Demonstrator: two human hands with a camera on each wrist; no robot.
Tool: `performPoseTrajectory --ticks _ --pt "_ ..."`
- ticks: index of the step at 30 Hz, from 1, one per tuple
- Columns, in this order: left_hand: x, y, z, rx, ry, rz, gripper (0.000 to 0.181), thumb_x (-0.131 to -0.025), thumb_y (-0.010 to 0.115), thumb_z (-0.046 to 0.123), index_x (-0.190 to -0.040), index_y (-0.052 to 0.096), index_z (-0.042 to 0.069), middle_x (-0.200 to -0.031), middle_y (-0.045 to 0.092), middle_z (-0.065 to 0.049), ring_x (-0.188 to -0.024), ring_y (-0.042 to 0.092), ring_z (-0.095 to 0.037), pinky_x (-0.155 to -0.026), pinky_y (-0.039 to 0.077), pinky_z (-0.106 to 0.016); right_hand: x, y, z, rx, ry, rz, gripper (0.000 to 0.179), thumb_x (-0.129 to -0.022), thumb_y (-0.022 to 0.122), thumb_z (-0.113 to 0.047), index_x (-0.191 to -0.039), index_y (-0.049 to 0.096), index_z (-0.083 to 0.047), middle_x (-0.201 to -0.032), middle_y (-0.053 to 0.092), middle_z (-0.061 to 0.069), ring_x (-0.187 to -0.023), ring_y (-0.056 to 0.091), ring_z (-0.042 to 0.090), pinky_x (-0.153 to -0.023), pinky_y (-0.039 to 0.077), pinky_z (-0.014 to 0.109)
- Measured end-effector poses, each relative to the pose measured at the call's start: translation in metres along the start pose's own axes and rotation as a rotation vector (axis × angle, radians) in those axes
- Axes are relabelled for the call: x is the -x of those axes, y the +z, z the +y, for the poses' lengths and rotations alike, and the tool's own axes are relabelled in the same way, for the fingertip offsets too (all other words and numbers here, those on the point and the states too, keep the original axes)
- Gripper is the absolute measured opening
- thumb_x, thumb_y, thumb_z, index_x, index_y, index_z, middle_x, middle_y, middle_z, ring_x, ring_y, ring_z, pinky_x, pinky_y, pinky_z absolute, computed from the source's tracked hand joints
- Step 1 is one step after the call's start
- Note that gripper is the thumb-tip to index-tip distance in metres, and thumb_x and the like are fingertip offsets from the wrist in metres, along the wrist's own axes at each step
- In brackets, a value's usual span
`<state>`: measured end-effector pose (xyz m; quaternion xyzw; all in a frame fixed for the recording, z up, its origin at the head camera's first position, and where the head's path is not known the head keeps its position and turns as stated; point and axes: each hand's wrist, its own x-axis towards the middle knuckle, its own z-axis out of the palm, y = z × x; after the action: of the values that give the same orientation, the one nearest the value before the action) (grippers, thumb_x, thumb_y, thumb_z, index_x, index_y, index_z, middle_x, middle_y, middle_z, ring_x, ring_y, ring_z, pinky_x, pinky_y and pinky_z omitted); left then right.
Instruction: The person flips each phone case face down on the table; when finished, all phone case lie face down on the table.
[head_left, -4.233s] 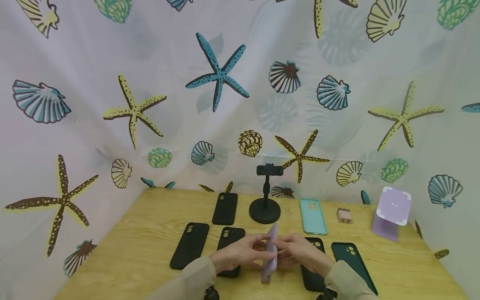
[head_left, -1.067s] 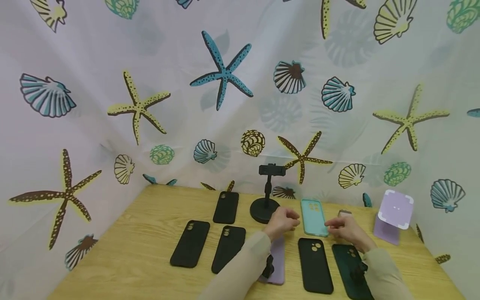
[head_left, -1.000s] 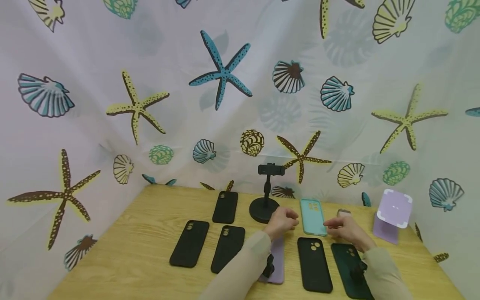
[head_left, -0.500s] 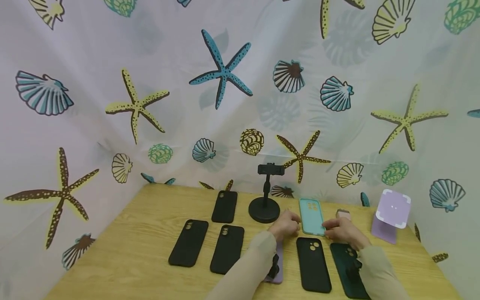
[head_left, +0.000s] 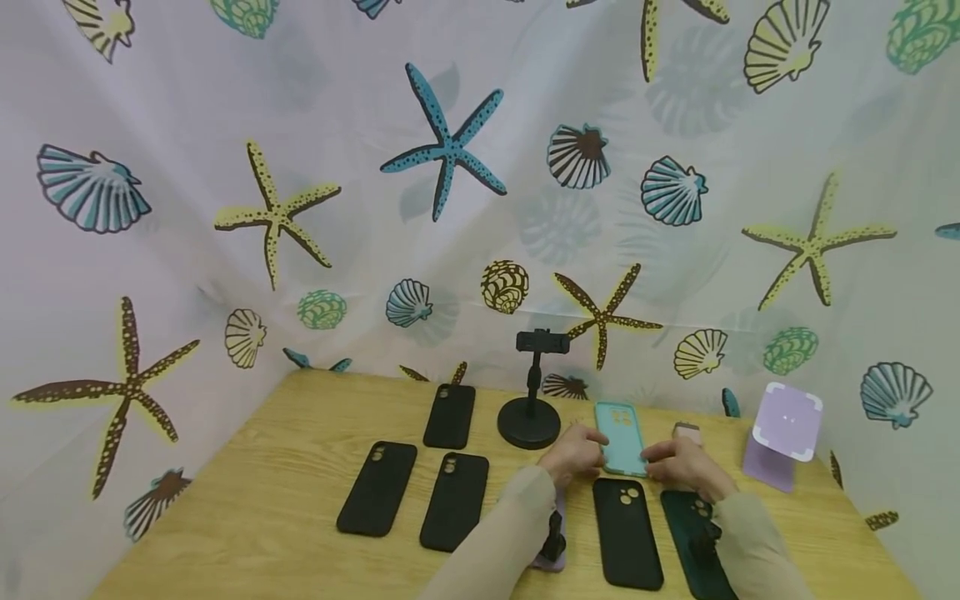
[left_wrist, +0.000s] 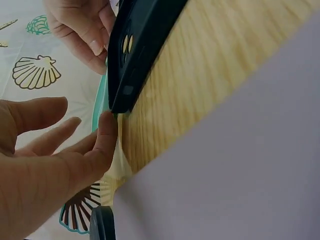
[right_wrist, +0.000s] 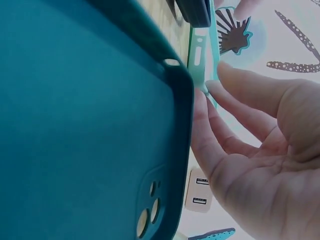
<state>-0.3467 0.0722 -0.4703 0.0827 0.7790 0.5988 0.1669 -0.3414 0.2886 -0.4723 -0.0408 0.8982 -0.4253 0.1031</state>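
A turquoise phone case lies on the table between my two hands. My left hand is at its left edge, fingertips touching or very close to it. On the opposite side, my right hand touches the lower right edge of the case. In the right wrist view, the fingers of my right hand meet a corner of the turquoise case while the thumb stays apart. The left wrist view shows my left hand with thumb and fingers spread. A purple phone case is partly hidden under my left forearm.
Several black phone cases lie around, one black case in front of the hands. A dark green case sits under the right wrist. Behind stand a black phone stand, a pink charger and a purple stand.
Earlier both hands held the purple case upright; it now lies on the table. Since then the hands have come to the turquoise case, which has just shifted slightly left.
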Motion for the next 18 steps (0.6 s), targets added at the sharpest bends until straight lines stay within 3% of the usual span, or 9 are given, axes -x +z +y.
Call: performPoseTrajectory --ticks 4,11,18 --pt "-0.0008 0.0024 0.0006 0.021 -0.017 0.042 0.039 -0.091 0.063 -0.002 -0.13 0.06 -0.003 -0.129 0.06 -0.019 -0.091 0.069 -0.028 -0.078 0.057 -0.037 0.0005 0.0006 -0.0018 -0.025 0.008 -0.004 0.033 -0.092 0.066 -0.007 -0.12 0.065 0.009 -0.108 0.068 0.02 -0.084 0.065 0.016 -0.074 0.058 0.031" --pt "-0.0033 0.0077 -0.0004 0.067 -0.034 0.201 0.04 -0.09 0.066 -0.002 -0.129 0.059 -0.002 -0.107 0.068 -0.013 -0.08 0.07 -0.024 -0.072 0.057 -0.032 -0.0042 0.0021 -0.0058 -0.105 -0.009 -0.092 0.039 -0.097 0.062 -0.013 -0.127 0.059 0.012 -0.121 0.063 0.027 -0.1 0.069 0.026 -0.084 0.058 0.04" --pt "-0.0034 0.0098 -0.003 0.179 -0.048 0.264 0.03 -0.092 0.066 0.005 -0.122 0.06 -0.001 -0.091 0.065 -0.009 -0.077 0.072 -0.027 -0.069 0.06 -0.034 -0.0049 0.0085 -0.007 -0.136 0.002 -0.119 0.04 -0.098 0.06 -0.016 -0.126 0.059 0.013 -0.117 0.066 0.023 -0.102 0.069 0.027 -0.086 0.058 0.04"
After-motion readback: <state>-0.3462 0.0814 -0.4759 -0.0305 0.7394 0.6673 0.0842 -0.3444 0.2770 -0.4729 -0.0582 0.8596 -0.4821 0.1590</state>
